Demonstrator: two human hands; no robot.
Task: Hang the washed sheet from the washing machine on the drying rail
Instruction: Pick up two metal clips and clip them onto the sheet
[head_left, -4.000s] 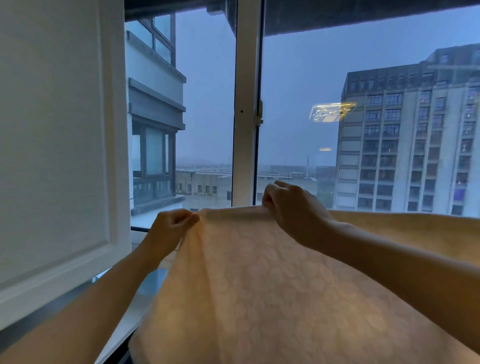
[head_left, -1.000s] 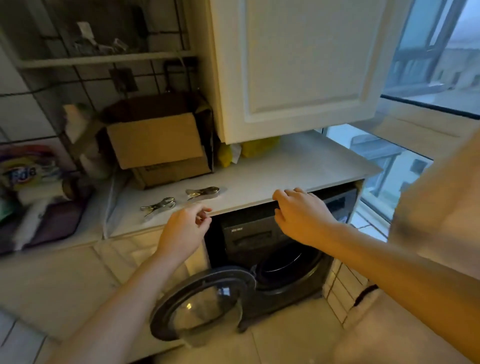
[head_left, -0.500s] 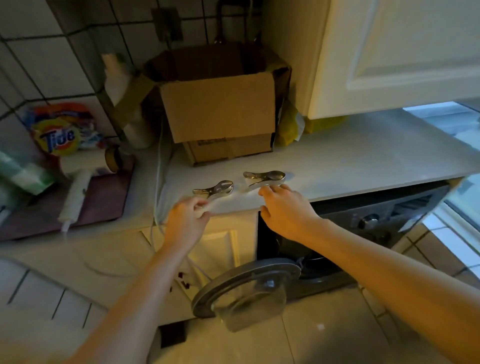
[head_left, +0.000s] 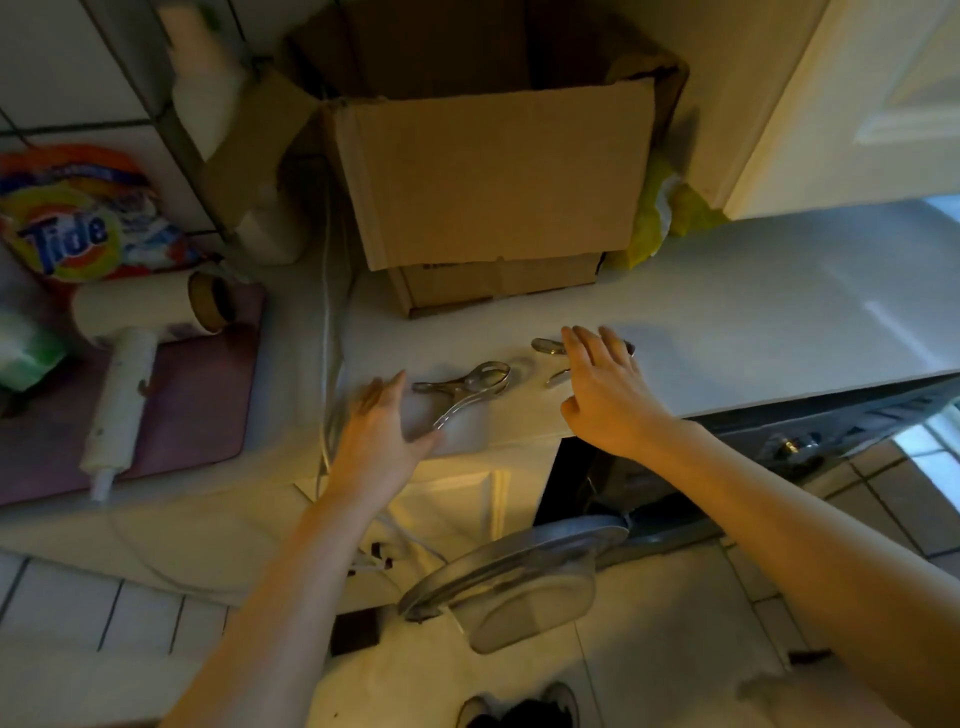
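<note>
Head view — left hand (head_left: 378, 434), fingers straight, lies beside the left clip (head_left: 464, 387); right hand (head_left: 605, 397), fingers spread, covers the right clip (head_left: 544, 346).

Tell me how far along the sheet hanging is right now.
Done: the washer door hangs open; the rail is out of view, so hanging is unconfirmed. In hand: the left hand, open, nears one metal clip on the counter; the right hand, open, lies over a second clip. Left: likely pick up both and pin the sheet.

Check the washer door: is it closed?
No, the washer door stands swung open, out in front of the machine below the countertop.
</note>
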